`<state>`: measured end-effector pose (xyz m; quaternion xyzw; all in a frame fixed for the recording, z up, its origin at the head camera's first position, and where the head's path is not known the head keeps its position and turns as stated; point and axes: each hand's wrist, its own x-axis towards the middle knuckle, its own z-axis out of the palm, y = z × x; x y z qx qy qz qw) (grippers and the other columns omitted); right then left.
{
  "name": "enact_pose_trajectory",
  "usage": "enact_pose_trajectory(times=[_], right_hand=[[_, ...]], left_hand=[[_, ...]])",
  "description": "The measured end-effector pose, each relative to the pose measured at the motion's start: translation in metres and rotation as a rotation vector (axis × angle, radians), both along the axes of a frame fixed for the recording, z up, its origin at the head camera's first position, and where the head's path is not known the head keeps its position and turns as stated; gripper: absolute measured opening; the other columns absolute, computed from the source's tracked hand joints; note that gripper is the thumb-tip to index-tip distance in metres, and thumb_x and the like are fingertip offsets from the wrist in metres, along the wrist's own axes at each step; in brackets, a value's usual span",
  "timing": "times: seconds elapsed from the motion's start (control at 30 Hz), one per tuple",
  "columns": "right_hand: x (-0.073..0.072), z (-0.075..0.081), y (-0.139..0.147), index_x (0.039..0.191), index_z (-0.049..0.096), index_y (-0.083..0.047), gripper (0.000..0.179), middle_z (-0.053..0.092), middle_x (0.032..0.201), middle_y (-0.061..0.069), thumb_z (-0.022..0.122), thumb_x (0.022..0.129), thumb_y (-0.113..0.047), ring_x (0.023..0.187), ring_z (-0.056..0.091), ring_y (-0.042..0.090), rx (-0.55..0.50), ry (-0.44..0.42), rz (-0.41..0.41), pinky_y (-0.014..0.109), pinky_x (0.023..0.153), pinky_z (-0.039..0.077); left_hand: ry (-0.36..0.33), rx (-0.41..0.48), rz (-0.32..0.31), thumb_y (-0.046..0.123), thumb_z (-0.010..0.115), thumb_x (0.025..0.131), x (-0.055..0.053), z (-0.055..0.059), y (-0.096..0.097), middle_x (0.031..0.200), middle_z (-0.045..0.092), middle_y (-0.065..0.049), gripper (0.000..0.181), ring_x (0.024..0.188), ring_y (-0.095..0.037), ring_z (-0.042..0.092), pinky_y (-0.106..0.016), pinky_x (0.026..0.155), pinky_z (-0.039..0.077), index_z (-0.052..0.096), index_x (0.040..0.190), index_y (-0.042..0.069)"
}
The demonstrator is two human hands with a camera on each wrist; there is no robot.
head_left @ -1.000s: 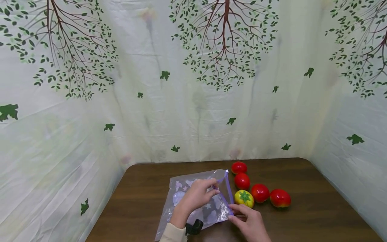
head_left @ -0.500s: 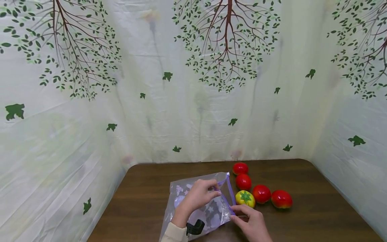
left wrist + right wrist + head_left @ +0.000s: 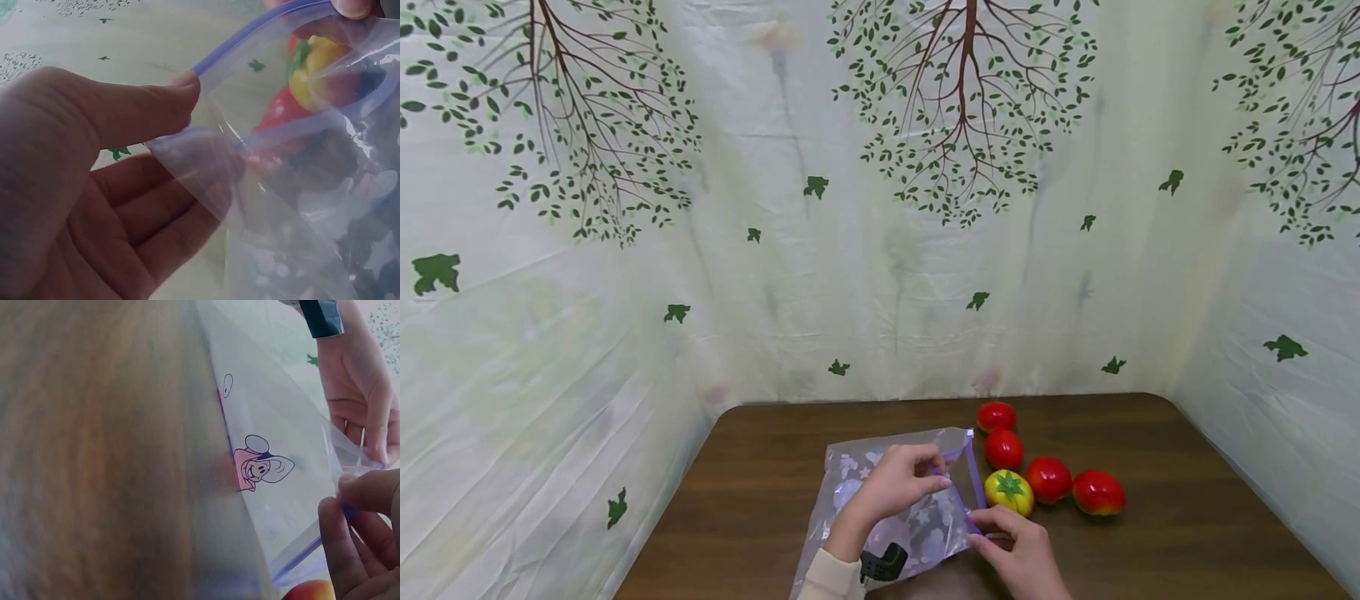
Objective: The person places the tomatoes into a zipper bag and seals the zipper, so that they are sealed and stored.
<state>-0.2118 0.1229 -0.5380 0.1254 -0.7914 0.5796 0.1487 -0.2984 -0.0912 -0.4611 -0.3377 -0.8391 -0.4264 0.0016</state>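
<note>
A clear printed zip bag with a purple zip strip lies on the brown table, its mouth facing right and parted. My left hand reaches over the bag and pinches the near lip between thumb and fingers; in the left wrist view the thumb presses on the purple strip. At the bag's near right corner, my right hand pinches the end of the strip, thumb against fingers. Just beyond the mouth sits a yellow tomato-shaped fruit with a green star-shaped top, seen through the plastic in the left wrist view.
Red tomatoes stand right of the bag: one at the back, another just in front of it, and a pair further right, including the outermost red tomato. A patterned curtain hangs behind the table.
Both hands keep their grip on the bag's mouth. The strip edge has shifted slightly to the right, while the fruit stays put; the head view has moved a little.
</note>
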Motion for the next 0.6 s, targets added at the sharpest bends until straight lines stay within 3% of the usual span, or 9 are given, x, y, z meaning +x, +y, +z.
enact_pose_trajectory(times=[0.2,0.4,0.6], right_hand=[[-0.0010,0.0009,0.0011,0.099,0.076,-0.019,0.021,0.072,0.100,-0.005,0.084,0.081,-0.011,0.087,0.069,0.013,-0.002,0.008,0.005,0.028,0.072,0.058],[-0.0034,-0.0019,0.0015,0.102,0.076,-0.019,0.027,0.071,0.097,-0.008,0.085,0.080,-0.007,0.086,0.068,0.010,0.031,0.040,-0.030,0.028,0.071,0.059],[-0.0054,0.0065,0.0050,0.108,0.075,-0.020,0.032,0.071,0.102,-0.008,0.086,0.080,-0.012,0.089,0.069,0.014,0.055,0.072,0.017,0.029,0.072,0.059]], left_hand=[[0.016,-0.078,0.004,0.024,0.076,0.091,-0.0015,-0.0001,0.0037,0.076,0.060,0.015,0.013,0.064,-0.002,0.051,-0.021,0.056,0.045,0.064,0.085,0.023],[0.081,-0.078,0.012,0.023,0.076,0.092,-0.0044,-0.0009,0.0052,0.081,0.064,0.017,0.009,0.067,-0.001,0.054,-0.022,0.059,0.048,0.069,0.086,0.024],[0.110,-0.078,0.070,0.024,0.076,0.091,-0.0058,-0.0040,0.0000,0.071,0.058,0.016,0.009,0.061,-0.001,0.048,-0.022,0.054,0.043,0.069,0.087,0.025]])
